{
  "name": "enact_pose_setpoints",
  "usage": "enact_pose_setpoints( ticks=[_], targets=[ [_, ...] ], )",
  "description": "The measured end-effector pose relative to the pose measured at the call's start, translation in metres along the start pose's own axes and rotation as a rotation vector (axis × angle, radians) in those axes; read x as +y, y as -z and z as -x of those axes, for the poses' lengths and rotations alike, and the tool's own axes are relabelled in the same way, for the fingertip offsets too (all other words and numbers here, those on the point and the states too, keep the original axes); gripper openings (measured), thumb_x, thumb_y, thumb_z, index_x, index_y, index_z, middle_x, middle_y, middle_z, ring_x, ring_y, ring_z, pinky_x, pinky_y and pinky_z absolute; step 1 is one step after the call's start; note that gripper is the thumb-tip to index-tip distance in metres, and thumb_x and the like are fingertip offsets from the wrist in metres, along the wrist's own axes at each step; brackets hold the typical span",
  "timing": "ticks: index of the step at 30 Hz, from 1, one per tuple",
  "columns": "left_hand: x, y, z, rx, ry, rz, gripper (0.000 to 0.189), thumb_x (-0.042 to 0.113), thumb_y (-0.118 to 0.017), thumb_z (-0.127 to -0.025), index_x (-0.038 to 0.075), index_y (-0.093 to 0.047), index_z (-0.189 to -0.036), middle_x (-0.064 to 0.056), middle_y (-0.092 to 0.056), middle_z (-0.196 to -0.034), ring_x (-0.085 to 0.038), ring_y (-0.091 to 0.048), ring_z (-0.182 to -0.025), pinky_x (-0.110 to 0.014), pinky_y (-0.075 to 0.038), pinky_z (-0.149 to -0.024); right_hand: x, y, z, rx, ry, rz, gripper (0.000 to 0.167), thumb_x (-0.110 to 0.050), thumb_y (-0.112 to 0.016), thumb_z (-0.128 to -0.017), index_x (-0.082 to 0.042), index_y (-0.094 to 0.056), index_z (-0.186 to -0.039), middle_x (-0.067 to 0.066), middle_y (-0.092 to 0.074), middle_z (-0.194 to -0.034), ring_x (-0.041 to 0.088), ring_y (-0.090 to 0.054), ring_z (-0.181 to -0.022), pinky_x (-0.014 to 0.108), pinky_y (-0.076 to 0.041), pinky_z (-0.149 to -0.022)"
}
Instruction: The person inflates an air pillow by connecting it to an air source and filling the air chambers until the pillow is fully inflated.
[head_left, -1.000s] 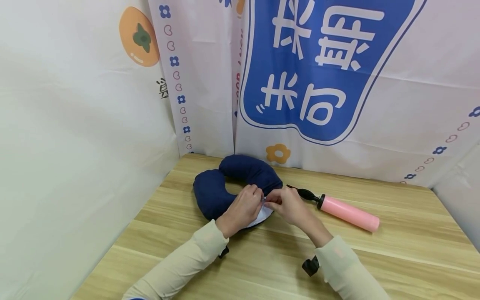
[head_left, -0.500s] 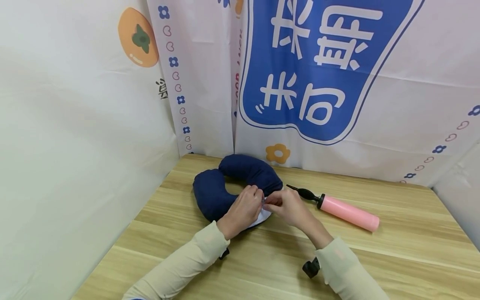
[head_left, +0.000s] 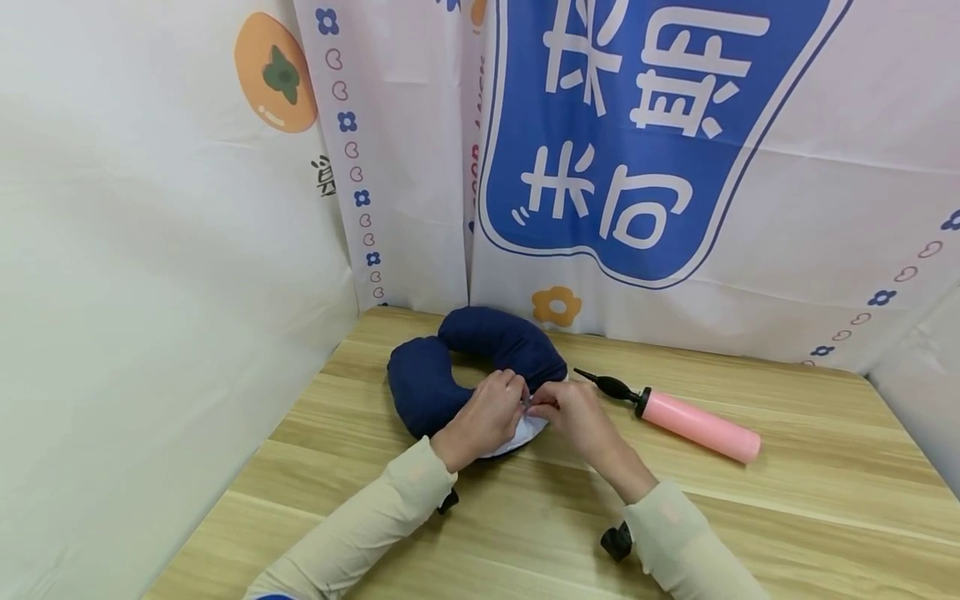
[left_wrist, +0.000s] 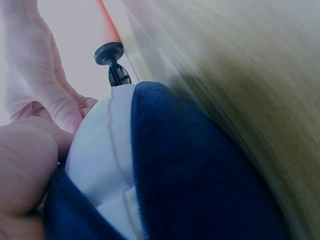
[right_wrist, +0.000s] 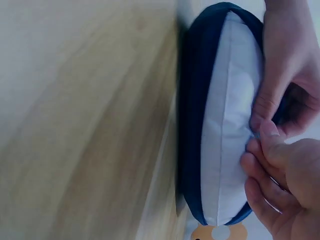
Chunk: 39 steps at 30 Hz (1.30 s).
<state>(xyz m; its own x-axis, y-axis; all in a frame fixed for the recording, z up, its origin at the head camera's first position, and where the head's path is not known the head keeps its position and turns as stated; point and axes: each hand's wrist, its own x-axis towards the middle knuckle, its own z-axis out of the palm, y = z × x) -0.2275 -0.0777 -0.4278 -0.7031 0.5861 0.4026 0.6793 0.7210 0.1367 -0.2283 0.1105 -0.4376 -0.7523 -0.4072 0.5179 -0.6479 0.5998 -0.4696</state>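
A navy U-shaped neck pillow (head_left: 427, 387) lies on the table, its cover parted along the outer curve over a white inner liner (right_wrist: 227, 130). My left hand (head_left: 487, 412) pinches the pillow at the edge of this opening. Thumb and fingers of my right hand (head_left: 581, 417) pinch the same spot, the fingertips of both hands nearly meeting. Between them shows a tiny clear bit, mostly hidden by the fingers. In the left wrist view, the right hand (left_wrist: 37, 70) is beyond the left hand (left_wrist: 25, 170), both at the liner's upper edge.
To the right of the pillow lies a pink hand pump (head_left: 701, 427) with a black nozzle (head_left: 613, 388) pointing toward it. The wooden table (head_left: 525, 533) meets a printed cloth backdrop (head_left: 420, 167) behind and a white wall (head_left: 150, 292) at left.
Both hands stay at the same spot on the pillow. My right wrist and forearm have shifted slightly left; the pillow and pump are still.
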Motion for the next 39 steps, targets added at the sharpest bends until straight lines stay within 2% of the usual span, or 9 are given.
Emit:
enact_pose_setpoints(
  ticks=[5, 10, 17, 21, 24, 29, 35, 39],
  targets=[
    [-0.005, 0.001, -0.002, -0.015, 0.041, 0.116, 0.006, 0.001, -0.070, -0.097, 0.004, -0.070, -0.102, -0.010, -0.069, -0.095, -0.022, -0.067, -0.088, -0.035, -0.059, -0.079, -0.003, -0.009, 0.003, 0.070, 0.074, 0.178, 0.013, -0.008, -0.087, -0.080, -0.009, -0.075, -0.082, 0.002, -0.076, -0.080, 0.018, -0.071, -0.073, 0.032, -0.057, -0.067],
    [-0.006, 0.002, -0.004, -0.004, 0.043, 0.179, 0.008, -0.003, -0.068, -0.095, 0.003, -0.073, -0.099, -0.011, -0.072, -0.094, -0.023, -0.070, -0.084, -0.037, -0.060, -0.077, -0.006, -0.015, 0.006, 0.095, 0.050, 0.215, 0.015, -0.004, -0.088, -0.080, -0.007, -0.073, -0.083, 0.004, -0.076, -0.081, 0.019, -0.072, -0.073, 0.032, -0.059, -0.066],
    [-0.001, 0.004, -0.010, -0.020, 0.061, 0.167, 0.010, -0.005, -0.069, -0.092, 0.002, -0.075, -0.096, -0.012, -0.074, -0.094, -0.026, -0.072, -0.086, -0.038, -0.061, -0.079, -0.011, -0.016, 0.006, 0.127, 0.004, 0.294, 0.016, 0.003, -0.086, -0.081, -0.007, -0.073, -0.083, 0.006, -0.075, -0.080, 0.021, -0.072, -0.071, 0.033, -0.059, -0.063],
    [-0.001, 0.004, -0.011, -0.036, 0.081, 0.164, 0.011, -0.006, -0.068, -0.092, 0.001, -0.076, -0.097, -0.013, -0.075, -0.096, -0.028, -0.073, -0.088, -0.040, -0.061, -0.081, -0.014, -0.020, 0.005, 0.147, -0.018, 0.355, 0.017, -0.002, -0.088, -0.080, -0.007, -0.072, -0.081, 0.005, -0.074, -0.077, 0.021, -0.071, -0.068, 0.034, -0.058, -0.061],
    [-0.003, 0.004, -0.010, -0.052, 0.104, 0.168, 0.014, -0.007, -0.067, -0.092, 0.001, -0.076, -0.097, -0.013, -0.075, -0.096, -0.029, -0.072, -0.089, -0.041, -0.061, -0.083, -0.016, -0.021, 0.003, 0.132, -0.052, 0.370, 0.017, -0.006, -0.088, -0.081, -0.008, -0.071, -0.080, 0.004, -0.073, -0.076, 0.021, -0.070, -0.067, 0.036, -0.057, -0.059],
    [-0.005, 0.007, -0.013, -0.086, 0.129, 0.174, 0.011, -0.003, -0.068, -0.095, 0.002, -0.076, -0.099, -0.013, -0.075, -0.098, -0.028, -0.071, -0.089, -0.040, -0.060, -0.084, -0.016, -0.017, -0.002, 0.079, -0.102, 0.311, 0.013, -0.006, -0.085, -0.086, -0.009, -0.073, -0.082, 0.004, -0.075, -0.079, 0.021, -0.071, -0.070, 0.035, -0.057, -0.061],
    [-0.007, 0.016, -0.013, -0.110, 0.130, 0.229, 0.007, 0.002, -0.073, -0.096, 0.004, -0.076, -0.101, -0.011, -0.073, -0.100, -0.026, -0.070, -0.092, -0.040, -0.060, -0.084, -0.009, -0.001, -0.004, 0.015, -0.069, 0.109, 0.010, -0.011, -0.085, -0.088, -0.011, -0.076, -0.082, 0.001, -0.076, -0.079, 0.013, -0.069, -0.069, 0.025, -0.055, -0.063],
    [-0.006, 0.019, -0.009, -0.085, 0.117, 0.238, 0.008, 0.004, -0.073, -0.097, 0.003, -0.076, -0.105, -0.010, -0.072, -0.102, -0.024, -0.070, -0.094, -0.037, -0.060, -0.084, -0.003, 0.012, -0.003, -0.042, -0.054, 0.028, 0.009, -0.013, -0.084, -0.089, -0.011, -0.077, -0.085, 0.000, -0.078, -0.081, 0.010, -0.071, -0.073, 0.022, -0.056, -0.066]
  ],
)
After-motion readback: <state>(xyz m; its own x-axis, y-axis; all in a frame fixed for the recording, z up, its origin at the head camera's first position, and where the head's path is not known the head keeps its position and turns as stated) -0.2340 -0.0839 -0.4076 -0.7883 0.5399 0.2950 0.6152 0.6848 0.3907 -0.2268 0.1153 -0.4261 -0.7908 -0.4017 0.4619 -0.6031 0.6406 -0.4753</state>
